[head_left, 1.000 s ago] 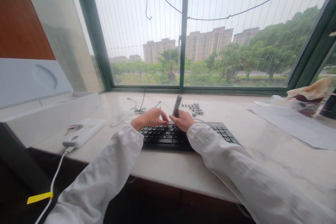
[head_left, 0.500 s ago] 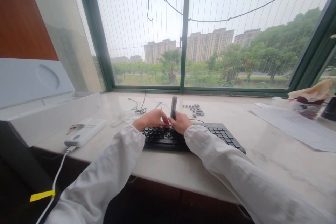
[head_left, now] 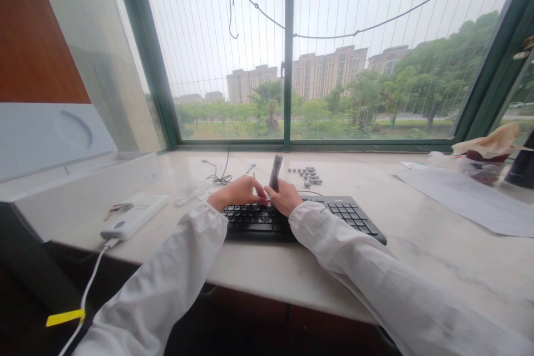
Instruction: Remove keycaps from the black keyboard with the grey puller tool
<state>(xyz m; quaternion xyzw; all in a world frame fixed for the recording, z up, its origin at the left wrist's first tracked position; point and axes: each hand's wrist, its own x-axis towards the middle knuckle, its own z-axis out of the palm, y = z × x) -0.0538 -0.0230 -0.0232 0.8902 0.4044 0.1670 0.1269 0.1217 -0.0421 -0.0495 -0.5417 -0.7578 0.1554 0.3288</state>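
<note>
While both sleeves point(head_left: 167, 272) reach in over the near edge of the table point(head_left: 258, 272), the keyboard point(head_left: 257, 228) lies flat just beyond that edge, directly under the fingers of both hands. Its left part shows below the left hand point(head_left: 239, 192), its number keys to the right of the right wrist; the middle is partly covered.

The left hand is bent over the upper rows, thumb and forefinger drawn close together at the keys. Whether they pinch anything small cannot be told. The right hand point(head_left: 284, 198) is closed around the lower end of a dark tool point(head_left: 276, 171), which rises above the thumb, nearly upright with its top tipped slightly right. Its lower end is hidden, so contact with the keys cannot be made out. The two hands' fingertips are very near each other.

Farther back, loose keycaps point(head_left: 312, 176) lie in short rows on the table, right of the tool, and a coiled cable point(head_left: 221, 178) lies beyond the left hand. Behind stands the window point(head_left: 287, 94).
</note>
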